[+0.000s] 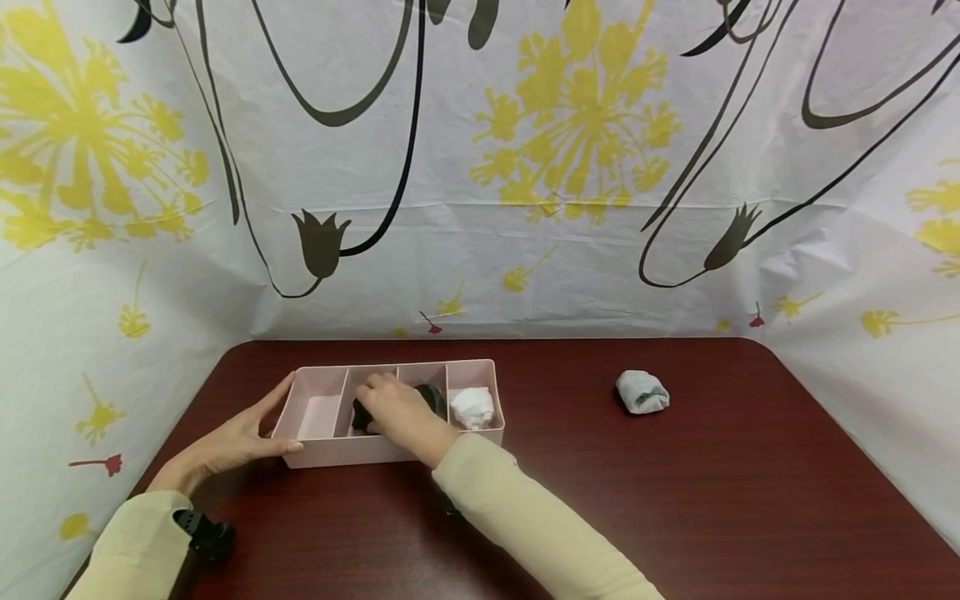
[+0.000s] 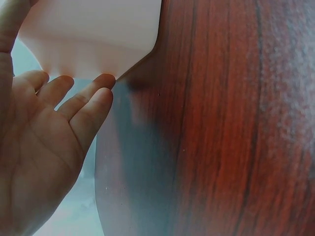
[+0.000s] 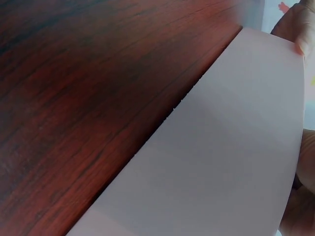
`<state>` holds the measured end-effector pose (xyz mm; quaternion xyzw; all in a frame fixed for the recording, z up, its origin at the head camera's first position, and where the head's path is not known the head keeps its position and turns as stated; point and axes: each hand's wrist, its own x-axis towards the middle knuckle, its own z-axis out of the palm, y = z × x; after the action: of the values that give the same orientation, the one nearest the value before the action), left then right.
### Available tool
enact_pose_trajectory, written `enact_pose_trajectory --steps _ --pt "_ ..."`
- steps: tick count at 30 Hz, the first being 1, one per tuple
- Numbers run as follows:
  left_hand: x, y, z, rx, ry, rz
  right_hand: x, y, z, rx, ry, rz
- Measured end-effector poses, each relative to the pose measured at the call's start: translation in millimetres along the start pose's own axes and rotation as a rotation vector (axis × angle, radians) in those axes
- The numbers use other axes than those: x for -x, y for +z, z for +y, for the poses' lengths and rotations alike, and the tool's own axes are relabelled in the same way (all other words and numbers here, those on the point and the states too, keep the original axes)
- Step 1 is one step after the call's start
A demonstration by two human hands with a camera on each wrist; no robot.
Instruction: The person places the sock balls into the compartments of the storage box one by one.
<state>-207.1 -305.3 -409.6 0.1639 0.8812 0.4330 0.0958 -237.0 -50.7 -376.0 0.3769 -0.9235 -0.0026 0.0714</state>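
Note:
A pale pink box (image 1: 337,452) with a row of compartments stands on the table. My left hand (image 1: 228,437) holds its left end, thumb on the front wall and fingertips against the end wall in the left wrist view. Inside the second compartment from the left, my right hand (image 1: 405,412) grips a black rolled sock (image 1: 361,417), which the fingers partly cover. Another dark rolled sock (image 1: 432,398) shows in the third compartment, partly behind that hand. The rightmost compartment holds a white rolled sock (image 1: 473,407); the leftmost has only its bare floor showing.
A grey rolled sock (image 1: 642,392) lies on the dark red-brown wooden table (image 1: 712,500), to the right of the box. Behind the table hangs a white patterned cloth (image 1: 450,275), which also runs along both sides.

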Motion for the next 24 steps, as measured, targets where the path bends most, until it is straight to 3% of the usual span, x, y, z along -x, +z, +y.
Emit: enact_pose_trajectory --steps 11,24 --pt "0.7 1.3 -2.9 -0.015 -0.014 0.01 2 -0.4 4 -0.05 -0.007 -0.016" --pt "1.0 0.3 -1.3 -0.034 -0.002 0.013 32 -18.5 43 -0.352 -0.04 0.167"
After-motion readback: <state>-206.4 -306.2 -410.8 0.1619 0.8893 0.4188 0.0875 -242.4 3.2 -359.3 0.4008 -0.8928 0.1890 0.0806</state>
